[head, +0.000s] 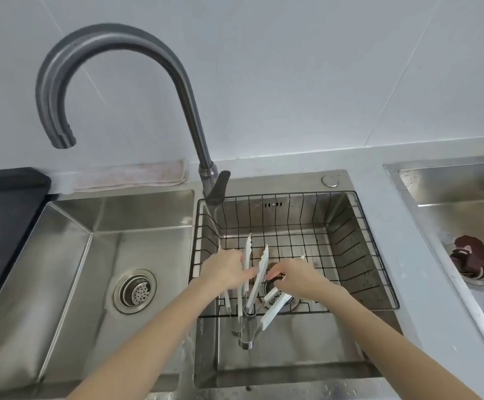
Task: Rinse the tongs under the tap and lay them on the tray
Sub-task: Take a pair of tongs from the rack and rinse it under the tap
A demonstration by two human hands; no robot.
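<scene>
Several white-tipped metal tongs lie and lean in the black wire basket that sits in the right sink basin. My left hand is closed around one pair, whose serrated tips point up and away. My right hand grips another pair, and its white handle end sticks out toward me over the basket's near rim. The grey curved tap arches left, with its spout over the left basin. No stream shows at the spout. A dark tray sits at the far left.
The left basin holds only its drain strainer. A folded cloth lies behind it by the wall. The tap lever stands at the basket's back left corner. A third basin with a dark red stopper is at the right.
</scene>
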